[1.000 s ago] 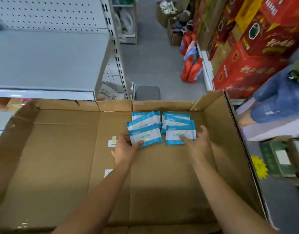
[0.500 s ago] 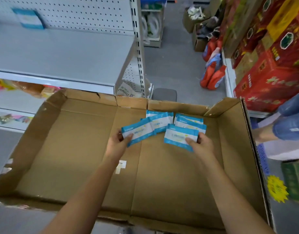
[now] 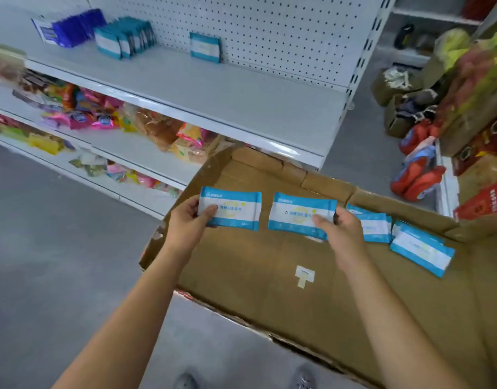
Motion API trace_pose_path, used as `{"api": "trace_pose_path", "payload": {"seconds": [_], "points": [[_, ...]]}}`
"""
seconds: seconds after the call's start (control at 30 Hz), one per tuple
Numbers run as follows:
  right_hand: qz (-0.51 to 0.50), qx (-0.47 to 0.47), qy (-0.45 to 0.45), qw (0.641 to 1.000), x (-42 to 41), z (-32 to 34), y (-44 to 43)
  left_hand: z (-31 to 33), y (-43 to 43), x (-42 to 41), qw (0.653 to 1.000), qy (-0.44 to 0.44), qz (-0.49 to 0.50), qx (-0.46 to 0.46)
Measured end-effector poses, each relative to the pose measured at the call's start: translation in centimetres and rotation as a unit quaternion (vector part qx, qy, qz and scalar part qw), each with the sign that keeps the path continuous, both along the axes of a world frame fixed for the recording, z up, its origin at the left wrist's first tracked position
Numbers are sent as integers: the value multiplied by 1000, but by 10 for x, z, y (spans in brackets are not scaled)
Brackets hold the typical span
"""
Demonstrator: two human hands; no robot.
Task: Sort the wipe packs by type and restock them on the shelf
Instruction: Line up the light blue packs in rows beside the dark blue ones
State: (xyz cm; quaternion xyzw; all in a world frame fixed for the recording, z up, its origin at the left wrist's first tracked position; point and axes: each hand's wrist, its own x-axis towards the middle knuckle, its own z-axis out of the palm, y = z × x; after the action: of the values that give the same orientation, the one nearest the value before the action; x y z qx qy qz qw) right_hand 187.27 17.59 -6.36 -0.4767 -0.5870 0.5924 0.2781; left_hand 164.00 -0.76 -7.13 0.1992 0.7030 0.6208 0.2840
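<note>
Wipe packs (image 3: 231,208) over box (image 3: 255,310), beside shelf (image 3: 241,99)

Only one view here: a wide-angle cam on the person's head, aimed forward and down. Left hand (image 3: 189,220) and right hand (image 3: 339,228), a wipe pack (image 3: 236,209) in each, sit close under it above the cardboard box (image 3: 255,290). The shelf (image 3: 213,88) is farther off, up-left.
</note>
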Motion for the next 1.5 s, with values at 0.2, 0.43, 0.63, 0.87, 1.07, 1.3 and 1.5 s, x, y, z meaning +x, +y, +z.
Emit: {"api": "trace_pose_path", "payload": {"seconds": [0.2,0.43,0.63,0.87,1.07,1.3,1.5], "points": [[12,-14,29,999,-120,22,-89,18,-91,-107,999,-28,42,14],[36,-13,71,997,-237,54,-144,39,-156,-211,996,-25,76,43],[58,8,107,993,-339,69,-136,54,-163,-299,993,-26,91,67],[29,18,128,991,-450,58,-89,62,-117,-415,996,-10,72,60],[-1,18,123,992,-506,67,-45,77,-57,-488,997,-3,29,67],[-43,44,107,992,-540,72,11,77,23,-534,995,-31,-24,94],[-92,51,96,990,-582,68,71,71,113,-589,993,-11,-91,68]]}}
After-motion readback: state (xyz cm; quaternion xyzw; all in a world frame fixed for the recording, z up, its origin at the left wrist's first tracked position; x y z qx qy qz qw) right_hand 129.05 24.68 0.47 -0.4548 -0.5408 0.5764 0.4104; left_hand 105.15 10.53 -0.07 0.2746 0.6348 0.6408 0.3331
